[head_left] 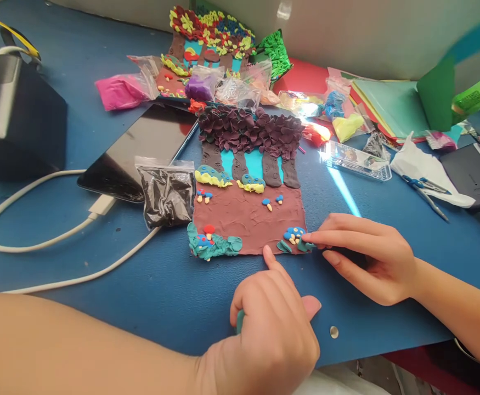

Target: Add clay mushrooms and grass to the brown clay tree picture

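A clay relief picture (248, 219) lies before me, with a brown ground, dark trunks, purple leaves and small mushrooms. My left hand (275, 323) is curled around a lump of teal clay (240, 321), mostly hidden by the fingers. One finger of it sticks out and touches the picture's bottom edge. At the lower right corner, my right hand (363, 255) presses a fingertip on a teal clay leaf beside blue mushrooms (294, 235). Its fingers are stretched and the thumb stands apart. More teal clay leaves (215, 247) cover the lower left corner.
Left of the picture are a bag of black clay (168, 195), a tablet (136, 148) with a white cable (38, 241), and a dark box (17, 115). Behind stands another clay picture (210, 41) amid clay bags. Scissors (427, 189) and coloured sheets (391, 107) lie right.
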The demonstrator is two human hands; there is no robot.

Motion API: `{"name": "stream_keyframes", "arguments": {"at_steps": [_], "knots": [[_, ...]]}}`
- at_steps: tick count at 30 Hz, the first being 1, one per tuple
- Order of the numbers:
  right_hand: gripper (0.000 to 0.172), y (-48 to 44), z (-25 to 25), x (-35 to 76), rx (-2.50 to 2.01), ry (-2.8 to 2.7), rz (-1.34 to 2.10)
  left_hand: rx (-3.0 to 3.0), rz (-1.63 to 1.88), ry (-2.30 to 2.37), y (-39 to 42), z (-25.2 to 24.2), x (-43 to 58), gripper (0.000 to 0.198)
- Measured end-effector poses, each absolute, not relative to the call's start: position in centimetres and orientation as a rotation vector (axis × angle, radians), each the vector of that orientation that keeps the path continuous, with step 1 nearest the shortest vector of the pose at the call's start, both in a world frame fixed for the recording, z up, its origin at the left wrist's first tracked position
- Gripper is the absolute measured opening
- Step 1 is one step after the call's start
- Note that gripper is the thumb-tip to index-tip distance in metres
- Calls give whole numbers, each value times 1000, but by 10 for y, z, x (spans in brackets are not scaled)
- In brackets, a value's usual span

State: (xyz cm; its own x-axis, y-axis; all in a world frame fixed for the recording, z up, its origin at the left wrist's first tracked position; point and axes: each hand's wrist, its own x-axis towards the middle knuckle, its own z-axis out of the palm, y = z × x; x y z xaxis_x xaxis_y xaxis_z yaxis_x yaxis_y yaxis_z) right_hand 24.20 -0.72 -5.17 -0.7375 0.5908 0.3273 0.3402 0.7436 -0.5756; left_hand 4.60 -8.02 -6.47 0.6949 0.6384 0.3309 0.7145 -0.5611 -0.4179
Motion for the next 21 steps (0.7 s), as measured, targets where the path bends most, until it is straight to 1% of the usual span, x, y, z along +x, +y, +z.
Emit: {"name": "stream_keyframes", "arguments": {"at_steps": [9, 14, 21], "knots": [[39, -7, -53, 241, -726, -2403, 687, -2399, -169, -1027, -80, -64, 46, 51], [34, -6, -55, 241, -734, -2462, 608, -2384, -168, -1027, -79, -65, 45, 54], [27, -2, -59, 243, -681, -2508, 482, -2409, -107, -996, -78, -61, 44, 51]]}}
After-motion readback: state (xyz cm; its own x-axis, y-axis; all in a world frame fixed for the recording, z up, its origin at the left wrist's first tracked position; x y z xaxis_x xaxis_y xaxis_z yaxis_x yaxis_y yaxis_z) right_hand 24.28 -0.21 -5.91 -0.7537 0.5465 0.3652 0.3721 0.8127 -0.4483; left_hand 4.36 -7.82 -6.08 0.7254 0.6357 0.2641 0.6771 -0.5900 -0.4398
